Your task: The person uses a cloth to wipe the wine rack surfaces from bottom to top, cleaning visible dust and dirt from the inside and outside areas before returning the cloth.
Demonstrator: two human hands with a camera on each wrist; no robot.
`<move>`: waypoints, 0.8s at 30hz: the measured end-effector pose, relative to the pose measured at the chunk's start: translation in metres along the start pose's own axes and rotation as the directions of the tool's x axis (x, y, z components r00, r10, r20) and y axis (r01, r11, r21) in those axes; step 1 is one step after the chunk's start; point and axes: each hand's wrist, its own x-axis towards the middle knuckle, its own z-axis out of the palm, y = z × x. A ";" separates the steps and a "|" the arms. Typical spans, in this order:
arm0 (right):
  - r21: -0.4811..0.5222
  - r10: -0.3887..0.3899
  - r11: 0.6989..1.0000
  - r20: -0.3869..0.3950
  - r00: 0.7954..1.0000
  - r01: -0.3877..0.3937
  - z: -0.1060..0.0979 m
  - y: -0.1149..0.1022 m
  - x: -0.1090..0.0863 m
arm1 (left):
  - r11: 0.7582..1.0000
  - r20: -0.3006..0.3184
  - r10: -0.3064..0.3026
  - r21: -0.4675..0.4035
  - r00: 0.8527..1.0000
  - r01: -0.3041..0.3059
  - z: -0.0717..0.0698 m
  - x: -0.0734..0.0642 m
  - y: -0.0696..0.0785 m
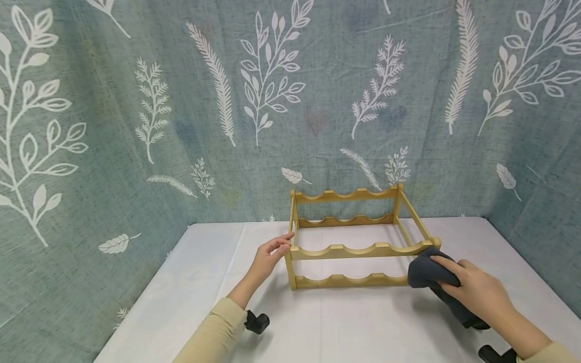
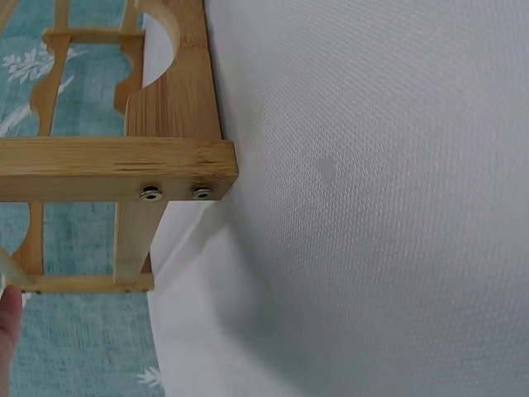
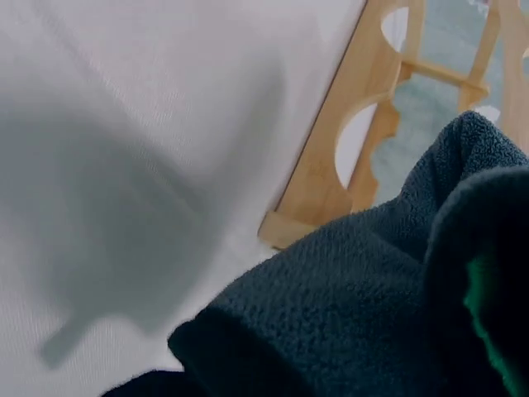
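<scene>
A light wooden wine rack (image 1: 358,251) with scalloped rails stands upright on the white-covered table. My left hand (image 1: 268,258) is at its front left corner, fingertips touching the upper frame with the fingers fairly straight. In the left wrist view, one finger (image 2: 8,327) shows at the edge beside the rack's end frame (image 2: 107,169). My right hand (image 1: 483,290) holds a bunched dark blue-grey cloth (image 1: 431,269) against the front right corner of the rack. Part of the cloth hangs below the hand. In the right wrist view, the cloth (image 3: 339,306) covers part of the rack (image 3: 331,157).
The white table (image 1: 195,282) extends to the left of the rack and in front of it. Patterned green-blue fabric (image 1: 313,101) hangs behind and on both sides. Black wrist-worn devices (image 1: 257,322) sit by both wrists.
</scene>
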 end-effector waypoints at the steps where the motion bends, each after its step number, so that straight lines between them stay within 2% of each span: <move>1: -0.001 -0.009 1.000 -0.009 1.000 0.009 0.000 -0.002 0.000 | 1.000 0.000 0.000 0.000 1.000 0.000 0.000 0.000 0.000; 5: 0.021 -0.068 0.997 -0.037 0.997 0.069 0.004 -0.016 0.000 | 1.000 0.001 -0.002 0.004 1.000 0.002 -0.001 0.000 0.000; 10: 0.130 -0.139 0.982 -0.023 0.990 0.140 0.011 -0.048 0.006 | 1.000 0.005 -0.009 -0.002 1.000 0.009 0.000 0.000 0.001; 18: 0.248 -0.306 0.921 -0.015 0.952 0.300 0.034 -0.109 0.033 | 1.000 -0.003 -0.024 -0.018 1.000 0.024 0.001 0.000 0.002; 24: 0.319 -0.356 0.891 0.052 0.933 0.322 0.044 -0.156 0.058 | 1.000 -0.001 -0.017 -0.001 1.000 0.017 0.000 -0.002 0.004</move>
